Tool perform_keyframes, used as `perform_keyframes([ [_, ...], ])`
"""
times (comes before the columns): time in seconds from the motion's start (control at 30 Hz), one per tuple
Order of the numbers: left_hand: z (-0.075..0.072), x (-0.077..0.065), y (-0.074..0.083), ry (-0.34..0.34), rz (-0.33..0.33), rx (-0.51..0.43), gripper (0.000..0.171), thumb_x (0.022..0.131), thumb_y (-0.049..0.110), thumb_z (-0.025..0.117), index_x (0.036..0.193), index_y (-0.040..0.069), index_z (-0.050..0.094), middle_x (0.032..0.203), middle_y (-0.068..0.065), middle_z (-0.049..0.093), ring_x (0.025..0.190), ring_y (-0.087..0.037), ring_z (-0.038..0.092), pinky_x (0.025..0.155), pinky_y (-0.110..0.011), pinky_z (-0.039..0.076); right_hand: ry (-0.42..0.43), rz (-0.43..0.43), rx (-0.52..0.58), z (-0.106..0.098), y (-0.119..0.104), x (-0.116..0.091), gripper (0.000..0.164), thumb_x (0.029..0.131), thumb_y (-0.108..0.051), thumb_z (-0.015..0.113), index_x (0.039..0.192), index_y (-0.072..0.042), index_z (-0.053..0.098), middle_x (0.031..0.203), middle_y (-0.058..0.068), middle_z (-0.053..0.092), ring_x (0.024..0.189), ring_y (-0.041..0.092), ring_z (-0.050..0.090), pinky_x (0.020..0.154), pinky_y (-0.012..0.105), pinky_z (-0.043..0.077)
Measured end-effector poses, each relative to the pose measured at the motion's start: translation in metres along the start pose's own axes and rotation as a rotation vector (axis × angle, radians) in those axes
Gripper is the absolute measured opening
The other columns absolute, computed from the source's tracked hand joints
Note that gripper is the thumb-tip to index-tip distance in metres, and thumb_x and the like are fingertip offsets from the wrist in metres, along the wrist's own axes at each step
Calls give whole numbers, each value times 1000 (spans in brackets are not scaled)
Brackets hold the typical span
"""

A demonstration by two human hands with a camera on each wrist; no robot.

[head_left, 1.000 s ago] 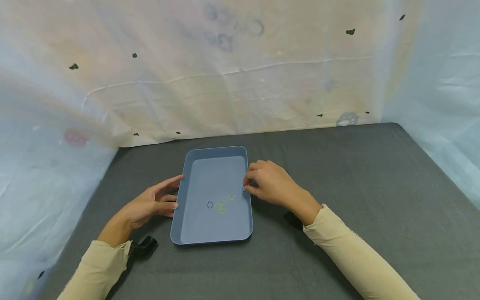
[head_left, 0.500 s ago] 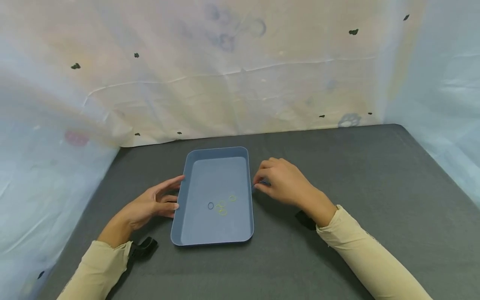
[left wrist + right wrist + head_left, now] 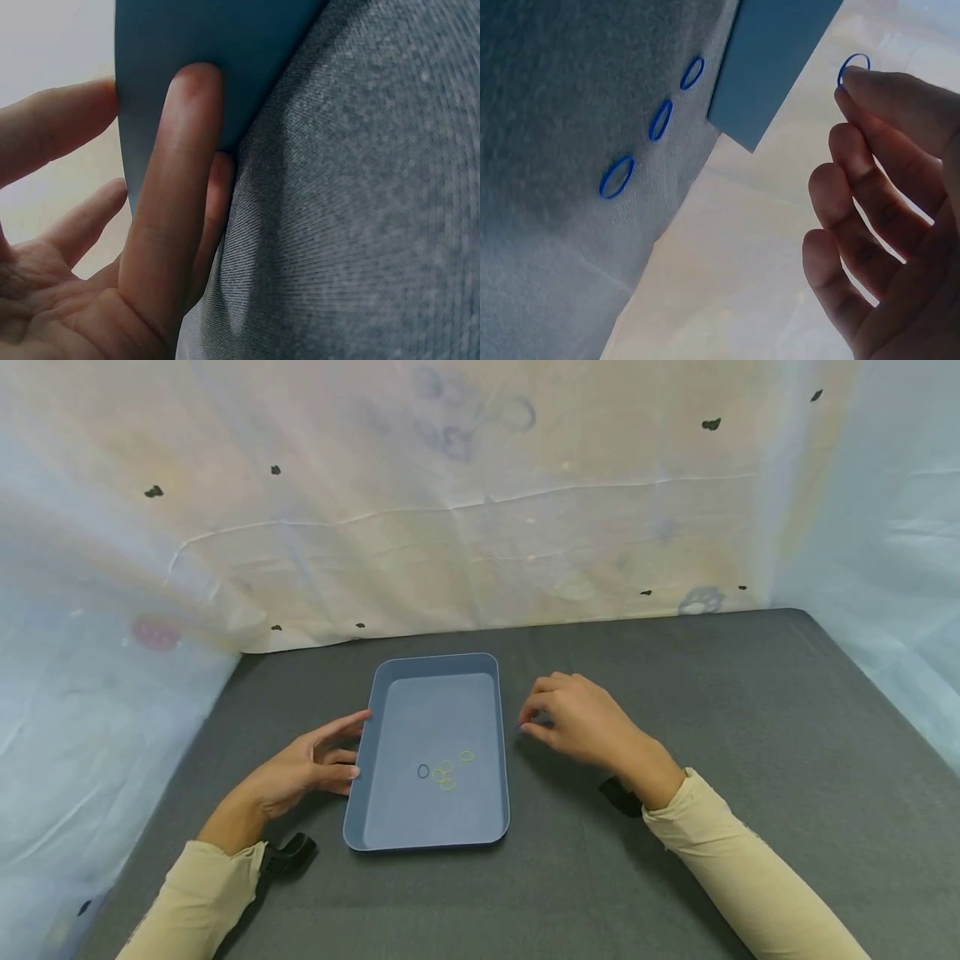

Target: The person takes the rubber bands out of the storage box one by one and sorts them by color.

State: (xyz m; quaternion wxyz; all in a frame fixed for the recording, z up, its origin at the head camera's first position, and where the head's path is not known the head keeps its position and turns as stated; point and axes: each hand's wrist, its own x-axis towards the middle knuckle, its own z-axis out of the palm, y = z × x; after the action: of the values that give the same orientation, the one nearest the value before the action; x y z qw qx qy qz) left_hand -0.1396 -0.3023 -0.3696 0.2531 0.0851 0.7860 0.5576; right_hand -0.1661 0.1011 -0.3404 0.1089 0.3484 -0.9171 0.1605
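A blue-grey rectangular tray (image 3: 442, 710) lies on the dark cloth. My left hand (image 3: 300, 768) touches its left wall with spread, nearly straight fingers; in the left wrist view the fingertips (image 3: 196, 86) lie against the outer wall. Off the tray's right side, my right hand (image 3: 577, 718) pinches a thin blue rubber band (image 3: 857, 55) between thumb and index finger. In the right wrist view three more blue rubber bands (image 3: 602, 184) lie in a row on the cloth; the hand hides them in the head view. Inside the tray are several yellow rubber bands (image 3: 442, 779) and one dark blue band (image 3: 423, 777).
Dark grey cloth (image 3: 712, 735) covers the table and extends to both sides of the tray. A pale printed sheet (image 3: 480, 552) hangs along the back edge, with bluish sheets at left and right. A black strap (image 3: 291, 856) sits at the left wrist.
My right hand has moved right, from the tray's right rim out over the cloth, with a blue band between its fingertips. The left hand and the tray stay in place.
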Motion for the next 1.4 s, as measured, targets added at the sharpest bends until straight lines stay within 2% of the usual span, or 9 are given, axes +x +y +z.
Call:
perform_keyframes([
  [0.23, 0, 0, -1, 8, -11, -7, 88, 91, 14, 73, 161, 23, 19, 162, -20, 16, 123, -23, 60, 87, -44, 56, -5, 25, 17, -4, 4, -1, 3, 85, -24, 80, 87, -24, 78, 94, -7, 68, 85, 15, 62, 85, 40, 49],
  [0.57, -1, 0, -2, 8, -9, -9, 88, 91, 14, 72, 161, 22, 19, 162, -21, 15, 125, -28, 58, 87, -45, 55, -18, 47, 17, -9, 6, -3, 4, 86, -24, 80, 88, -22, 78, 95, -7, 67, 86, 16, 62, 83, 40, 49],
  [0.83, -2, -1, -2, 1, -11, -11, 86, 92, 15, 71, 160, 25, 19, 162, -19, 15, 122, -18, 60, 88, -45, 55, -22, 51, 24, -11, 9, -3, 6, 84, -24, 81, 89, -22, 79, 95, -6, 68, 87, 17, 62, 82, 40, 50],
  [1.1, -2, -2, -1, 7, -10, 4, 87, 92, 16, 72, 161, 24, 19, 162, -21, 15, 128, -30, 56, 88, -46, 55, -29, 76, 26, -16, 14, -4, 5, 85, -23, 81, 89, -21, 78, 95, -5, 68, 88, 19, 63, 76, 38, 51],
  [1.4, -1, -2, 0, 4, -11, -8, 87, 92, 15, 72, 161, 24, 19, 161, -21, 16, 126, -27, 57, 88, -45, 55, -38, 78, 6, -19, 22, -6, 5, 86, -23, 80, 90, -21, 78, 97, -4, 68, 87, 19, 64, 76, 38, 51],
])
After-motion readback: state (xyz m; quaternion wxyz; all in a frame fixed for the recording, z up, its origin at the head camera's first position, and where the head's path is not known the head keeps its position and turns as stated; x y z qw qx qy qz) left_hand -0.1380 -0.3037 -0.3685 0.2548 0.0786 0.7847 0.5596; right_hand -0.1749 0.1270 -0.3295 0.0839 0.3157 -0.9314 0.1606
